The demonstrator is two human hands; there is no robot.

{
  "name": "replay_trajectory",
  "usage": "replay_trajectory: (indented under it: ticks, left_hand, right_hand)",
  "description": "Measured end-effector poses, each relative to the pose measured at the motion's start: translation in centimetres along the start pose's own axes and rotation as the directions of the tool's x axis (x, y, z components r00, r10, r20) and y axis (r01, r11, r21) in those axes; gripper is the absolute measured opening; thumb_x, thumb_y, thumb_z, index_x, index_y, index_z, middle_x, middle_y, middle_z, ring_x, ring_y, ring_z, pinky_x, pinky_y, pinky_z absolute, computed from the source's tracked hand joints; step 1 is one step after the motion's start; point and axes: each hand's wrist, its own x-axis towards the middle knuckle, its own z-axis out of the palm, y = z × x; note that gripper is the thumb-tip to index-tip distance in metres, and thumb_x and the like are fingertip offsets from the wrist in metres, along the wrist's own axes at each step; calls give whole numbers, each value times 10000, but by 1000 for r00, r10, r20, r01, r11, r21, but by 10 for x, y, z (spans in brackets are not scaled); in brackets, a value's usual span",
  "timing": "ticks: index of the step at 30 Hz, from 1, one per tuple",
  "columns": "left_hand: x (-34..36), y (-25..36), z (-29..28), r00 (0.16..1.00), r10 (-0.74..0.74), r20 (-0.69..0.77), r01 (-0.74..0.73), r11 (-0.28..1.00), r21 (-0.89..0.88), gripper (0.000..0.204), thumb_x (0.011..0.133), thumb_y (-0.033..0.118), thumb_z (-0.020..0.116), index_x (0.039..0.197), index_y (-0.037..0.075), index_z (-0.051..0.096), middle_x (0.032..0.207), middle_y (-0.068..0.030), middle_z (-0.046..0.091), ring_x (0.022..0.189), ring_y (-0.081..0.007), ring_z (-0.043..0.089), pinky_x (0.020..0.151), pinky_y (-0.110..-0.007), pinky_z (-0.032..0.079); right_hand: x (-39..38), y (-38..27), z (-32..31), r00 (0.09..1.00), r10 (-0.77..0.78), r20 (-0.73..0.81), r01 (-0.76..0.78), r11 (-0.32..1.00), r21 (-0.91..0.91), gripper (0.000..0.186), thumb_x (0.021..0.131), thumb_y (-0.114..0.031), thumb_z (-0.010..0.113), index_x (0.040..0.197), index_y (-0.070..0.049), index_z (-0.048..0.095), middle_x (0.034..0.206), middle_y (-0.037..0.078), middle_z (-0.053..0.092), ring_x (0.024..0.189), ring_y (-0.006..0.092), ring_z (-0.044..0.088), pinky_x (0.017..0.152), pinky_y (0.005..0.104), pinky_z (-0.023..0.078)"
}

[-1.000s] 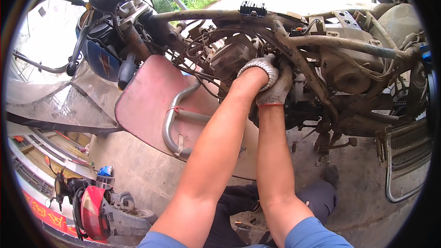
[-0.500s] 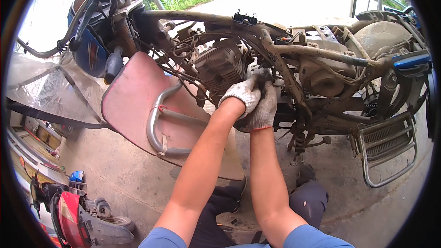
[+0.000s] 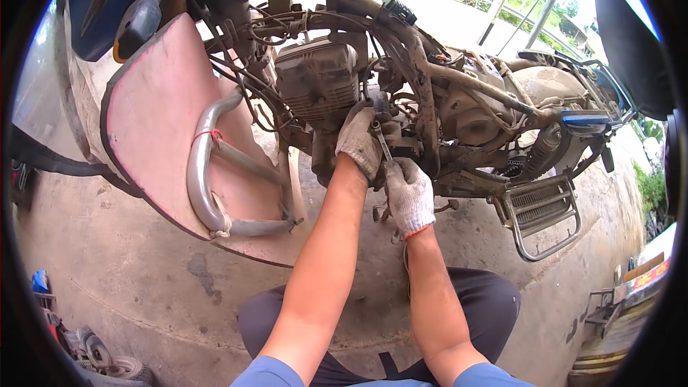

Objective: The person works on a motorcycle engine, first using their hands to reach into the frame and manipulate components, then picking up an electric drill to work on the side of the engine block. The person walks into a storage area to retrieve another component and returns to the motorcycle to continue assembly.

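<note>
A dusty, partly stripped motorcycle stands before me, its finned engine [image 3: 315, 75] and frame tube [image 3: 476, 86] bare. My right hand [image 3: 411, 197], in a dirty white knit glove, grips the lower end of a small ring wrench [image 3: 383, 142]. The wrench points up toward the carburetor area [image 3: 380, 104] behind the engine. Beside it my left hand [image 3: 358, 142], gloved too, reaches in with its fingers curled against the parts there. What those fingers hold is hidden by the glove.
To the left a pink leg shield [image 3: 154, 111] with a bent metal crash bar [image 3: 203, 161] juts toward me. At the right a metal footrest frame [image 3: 545, 218] sticks out low. Parts of another vehicle [image 3: 100, 358] lie at the lower left, and stacked boxes [image 3: 631, 315] at the lower right.
The view has shifted, with more of the right side showing. My hands, close together before, are now apart, the right lower. The wrench, not visible earlier, now shows in my right hand.
</note>
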Motion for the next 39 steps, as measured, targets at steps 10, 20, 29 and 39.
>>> replay_trajectory:
  ticks: [10,20,29,39]
  left_hand:
    - [23,19,8,967,204,153,-215,331,919,537,930,502,497,1260,122,685,1239,-229,667,1193,-388,611,1016,-416,459]
    - [35,37,-9,952,136,274,-305,496,813,704,936,598,487,1301,16,640,1263,-232,665,1173,-344,625,1020,-391,445]
    - [12,35,0,963,43,265,-156,893,422,607,961,534,540,1283,32,657,1192,-118,686,1050,-216,608,970,-332,451]
    - [14,36,-8,978,1,207,-123,807,578,503,1010,412,492,1327,38,606,1184,-170,693,1144,-258,632,1004,-377,460]
  right_hand:
    - [99,-27,21,977,-205,54,197,778,-597,244,960,-215,546,1104,-63,671,1001,259,696,995,449,655,855,492,529]
    - [100,-56,45,962,-184,200,262,426,-866,309,1001,-131,466,1240,44,555,989,279,715,956,418,710,818,486,569]
    - [113,-71,53,956,-204,209,270,344,-899,262,988,-125,478,1141,53,594,977,269,728,944,390,731,815,471,577]
    - [97,-12,51,990,-20,-139,-26,946,-322,375,982,-313,503,1117,13,629,1052,330,666,1024,506,626,875,526,500]
